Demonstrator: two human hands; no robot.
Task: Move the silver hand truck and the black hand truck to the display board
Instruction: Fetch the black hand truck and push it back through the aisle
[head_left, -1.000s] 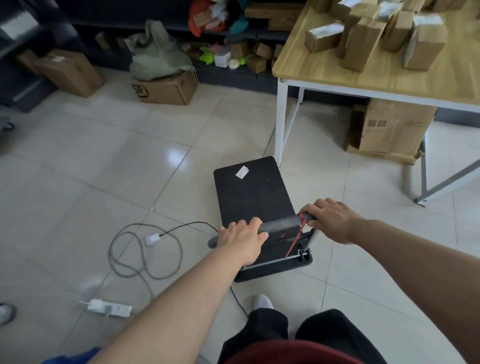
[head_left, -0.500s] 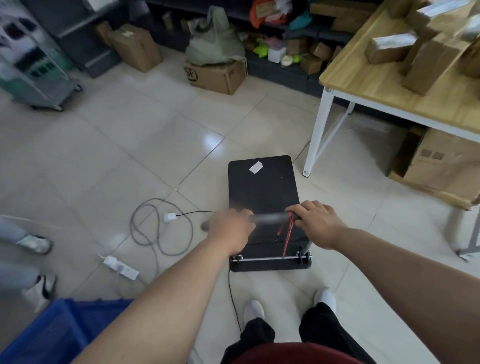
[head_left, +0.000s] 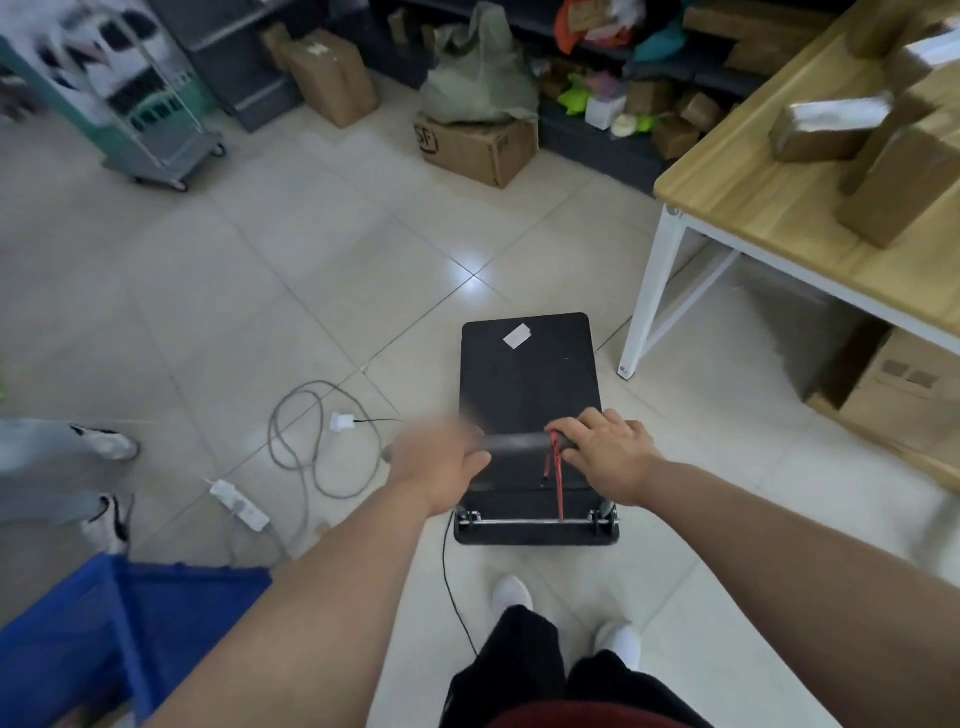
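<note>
Cable (head_left: 298, 441) and a power strip (head_left: 240, 505) lie on the tiles left of my left hand (head_left: 441, 470); wheels could snag there. Left hand blurred, fingers curled over the handle bar (head_left: 517, 443), grip looks closed. Black hand truck (head_left: 530, 384) sits on the floor just ahead of my fingers, deck empty; I judge it rigid, light, free-rolling. Right hand (head_left: 605, 454) wrapped firm on the bar's right end. Table leg (head_left: 647, 296) stands near, right of the fingers. Glossy tile floor (head_left: 311, 260), probably slick.
</note>
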